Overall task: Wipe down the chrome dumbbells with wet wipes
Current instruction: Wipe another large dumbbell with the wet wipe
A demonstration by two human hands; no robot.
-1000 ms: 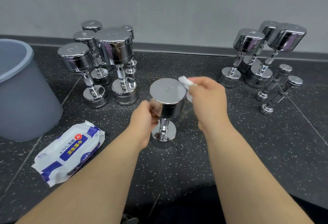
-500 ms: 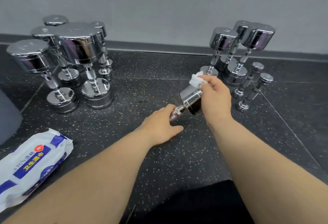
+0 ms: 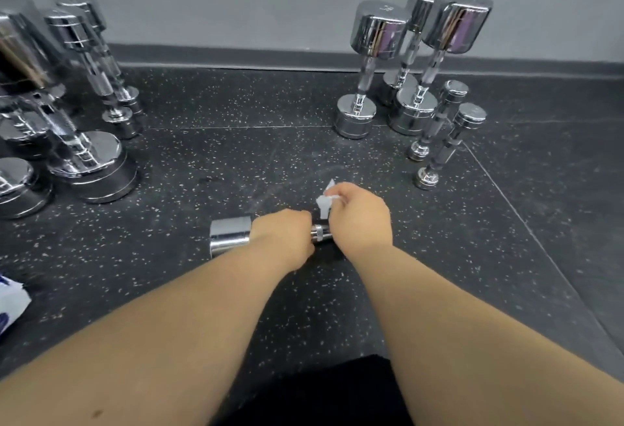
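Observation:
A chrome dumbbell [image 3: 230,235] lies on its side on the black speckled floor [image 3: 236,162], one head showing at the left. My left hand [image 3: 285,235] grips its handle. Just to the right, my right hand [image 3: 358,219] pinches a white wet wipe [image 3: 325,202] over the dumbbell's other end, which is mostly hidden under the hand. A short piece of the handle shows between the two hands.
Several upright chrome dumbbells [image 3: 84,155] stand at the left, and another group [image 3: 405,64] stands at the back right with two small ones [image 3: 439,141] beside it. A corner of the wet wipe pack [image 3: 10,304] shows at the left edge. A grey wall runs behind.
The dumbbell has gone from upright, through a tilt, to lying flat on the floor. My left hand moved onto its handle and my right hand followed with the wipe. The view shifted right.

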